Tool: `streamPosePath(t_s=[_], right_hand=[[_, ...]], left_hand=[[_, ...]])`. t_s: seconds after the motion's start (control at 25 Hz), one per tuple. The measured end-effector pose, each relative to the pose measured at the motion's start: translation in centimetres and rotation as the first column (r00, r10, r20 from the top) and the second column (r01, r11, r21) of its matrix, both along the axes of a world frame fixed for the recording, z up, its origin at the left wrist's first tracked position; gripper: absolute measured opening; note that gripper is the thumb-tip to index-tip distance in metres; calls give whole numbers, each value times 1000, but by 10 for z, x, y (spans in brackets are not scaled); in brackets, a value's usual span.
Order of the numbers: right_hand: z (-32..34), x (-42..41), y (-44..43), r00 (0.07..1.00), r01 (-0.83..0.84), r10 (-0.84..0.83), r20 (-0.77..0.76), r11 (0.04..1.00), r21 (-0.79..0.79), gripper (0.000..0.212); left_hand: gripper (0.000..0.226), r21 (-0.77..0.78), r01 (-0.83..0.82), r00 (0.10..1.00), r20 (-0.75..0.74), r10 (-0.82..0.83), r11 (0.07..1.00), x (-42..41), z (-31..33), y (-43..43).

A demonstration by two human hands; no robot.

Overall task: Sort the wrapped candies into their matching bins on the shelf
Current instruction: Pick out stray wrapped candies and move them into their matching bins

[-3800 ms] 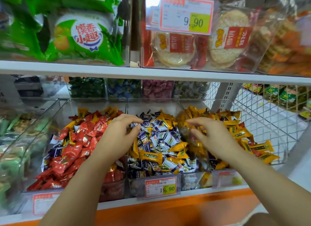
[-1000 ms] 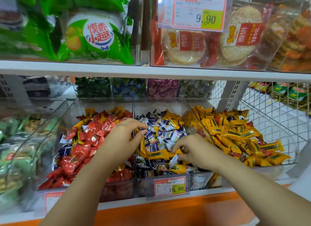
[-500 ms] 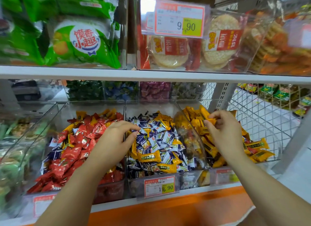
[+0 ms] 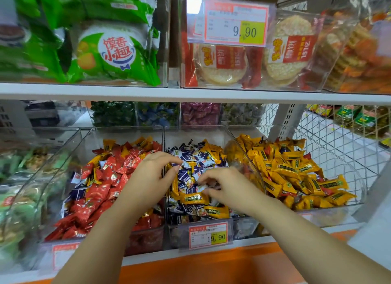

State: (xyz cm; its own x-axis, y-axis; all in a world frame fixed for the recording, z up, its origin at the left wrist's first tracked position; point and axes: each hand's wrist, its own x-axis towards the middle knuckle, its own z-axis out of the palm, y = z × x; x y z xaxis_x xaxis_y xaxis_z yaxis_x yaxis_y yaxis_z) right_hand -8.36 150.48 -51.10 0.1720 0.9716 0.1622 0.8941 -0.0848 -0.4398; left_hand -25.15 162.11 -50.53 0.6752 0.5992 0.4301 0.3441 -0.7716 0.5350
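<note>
Three clear bins stand side by side on the lower shelf. Red candies [image 4: 99, 190] fill the left bin, with a few yellow and blue-white ones mixed in. The middle bin [image 4: 196, 133] holds blue-white candies [image 4: 194, 156] mixed with yellow candies [image 4: 193, 198]. The right bin [image 4: 349, 169] holds yellow candies [image 4: 296, 171] and a few red ones. My left hand [image 4: 151, 174] rests on the divider between the left and middle bins, fingers loosely curved and holding nothing. My right hand [image 4: 226, 187] is down in the middle bin, its curled, blurred fingertips among the candies.
A price tag [image 4: 208, 234] hangs on the middle bin's front. A white shelf board [image 4: 190, 94] runs just above the bins, carrying green snack bags [image 4: 114, 51] and rice cracker packs [image 4: 222, 65]. Small candy boxes [image 4: 177, 114] stand behind. A wire mesh panel [image 4: 338, 140] closes the right side.
My right hand has come back from above the right bin of yellow candies to the middle bin. My left hand has stayed on the divider.
</note>
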Motion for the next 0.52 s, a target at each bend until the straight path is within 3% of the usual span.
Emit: streamPosePath(t_s=[0.12, 0.2, 0.28, 0.36, 0.52], right_hand=[[-11, -8, 18, 980, -56, 91, 175, 979, -197, 40], [-9, -9, 24, 972, -50, 98, 215, 975, -218, 37], [-4, -11, 32, 989, -54, 74, 127, 987, -154, 33], [1, -15, 43, 999, -49, 49, -1, 991, -122, 45], [7, -27, 61, 983, -145, 111, -143, 958, -249, 75]], left_hand=[[21, -9, -4, 1000, 22, 5, 1000, -1, 0, 2], [21, -3, -26, 999, 44, 26, 1000, -4, 1, 5], [21, -6, -52, 996, 69, 52, 999, -8, 2, 8], [21, -14, -64, 995, 79, 65, 998, -10, 3, 11], [21, -16, -57, 996, 70, 58, 998, -9, 1, 12]])
